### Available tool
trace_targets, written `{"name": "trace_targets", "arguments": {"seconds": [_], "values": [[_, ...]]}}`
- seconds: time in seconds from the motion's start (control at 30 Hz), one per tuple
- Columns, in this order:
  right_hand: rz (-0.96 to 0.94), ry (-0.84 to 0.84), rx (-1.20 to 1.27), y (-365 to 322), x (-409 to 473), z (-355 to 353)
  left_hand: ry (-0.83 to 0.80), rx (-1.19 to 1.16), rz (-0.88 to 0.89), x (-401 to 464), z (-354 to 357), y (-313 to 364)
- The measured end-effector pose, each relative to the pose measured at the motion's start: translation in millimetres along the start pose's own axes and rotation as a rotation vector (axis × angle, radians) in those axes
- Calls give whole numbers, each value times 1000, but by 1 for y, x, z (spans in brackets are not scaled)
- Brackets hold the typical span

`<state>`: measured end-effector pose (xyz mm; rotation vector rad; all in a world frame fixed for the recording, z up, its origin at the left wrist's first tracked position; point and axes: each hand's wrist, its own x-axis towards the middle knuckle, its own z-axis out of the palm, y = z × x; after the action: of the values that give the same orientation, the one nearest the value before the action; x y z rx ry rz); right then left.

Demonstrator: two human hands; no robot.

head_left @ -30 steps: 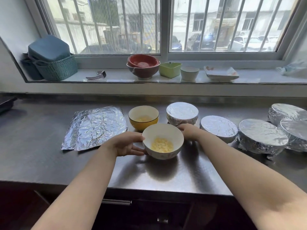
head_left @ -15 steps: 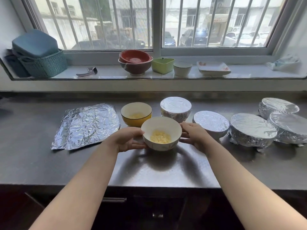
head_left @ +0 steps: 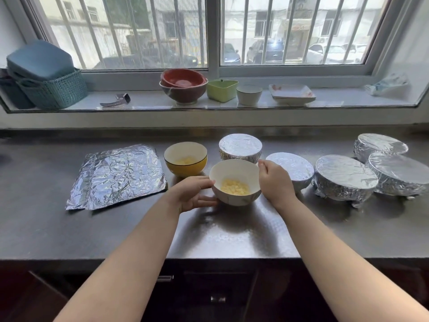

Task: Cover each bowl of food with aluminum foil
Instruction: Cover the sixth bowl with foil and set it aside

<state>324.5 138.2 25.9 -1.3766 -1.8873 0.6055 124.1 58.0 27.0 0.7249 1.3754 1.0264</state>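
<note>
A white bowl [head_left: 234,182] with yellow food pieces stands uncovered on the steel counter [head_left: 232,228]. My left hand [head_left: 195,194] cups its left side, thumb at the rim and fingers low on the wall. My right hand [head_left: 275,180] holds the right side with curled fingers, its fingertips at the rim. Behind and to the left is a yellow bowl [head_left: 185,159], also uncovered, with food inside. Flat foil sheets [head_left: 118,175] lie stacked at the left. A foil-covered bowl [head_left: 240,147] stands just behind the white one.
More foil-covered bowls stand to the right [head_left: 290,169], [head_left: 343,177], [head_left: 399,173], the nearest one right beside my right hand. On the window sill [head_left: 151,104] are empty bowls [head_left: 183,87], a green dish [head_left: 221,89], plates [head_left: 292,94] and a teal basket [head_left: 53,89].
My right hand slid from the bowl's far rim round to its right side. The white bowl shifted slightly to the right between both hands. The view moved a little.
</note>
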Motion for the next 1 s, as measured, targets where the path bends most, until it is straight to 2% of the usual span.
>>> {"name": "trace_targets", "arguments": {"seconds": [0.13, 0.23, 0.3, 0.37, 0.43, 0.47, 0.6, 0.67, 0.77, 0.93, 1.0], "values": [[7, 11, -18, -1, -1, 0, 14, 64, 19, 0, -6, -3], [10, 21, -57, -1, 1, -1, 96, 141, 62, -1, -14, -5], [12, 23, -75, -2, 1, -2, 296, 317, 202, -4, -23, -7], [6, 38, -79, -4, 0, -1, 608, 552, 389, -3, -41, -11], [-40, 68, -76, -8, -2, 1, 853, 775, 408, -2, -66, -15], [-65, 76, -67, -10, -4, 2, 906, 877, 367, -1, -78, -16], [-122, 34, -42, -21, -10, 11, 830, 1309, 97, 6, -104, -16], [-134, 17, -41, -23, -13, 15, 794, 1314, 82, 10, -111, -17], [-135, -7, -33, -23, -15, 18, 721, 1204, 65, 13, -120, -22], [-147, -15, -39, -21, -16, 20, 807, 1330, 185, 14, -116, -26], [-145, -4, -53, -19, -16, 19, 860, 1306, 224, 16, -116, -28]]}}
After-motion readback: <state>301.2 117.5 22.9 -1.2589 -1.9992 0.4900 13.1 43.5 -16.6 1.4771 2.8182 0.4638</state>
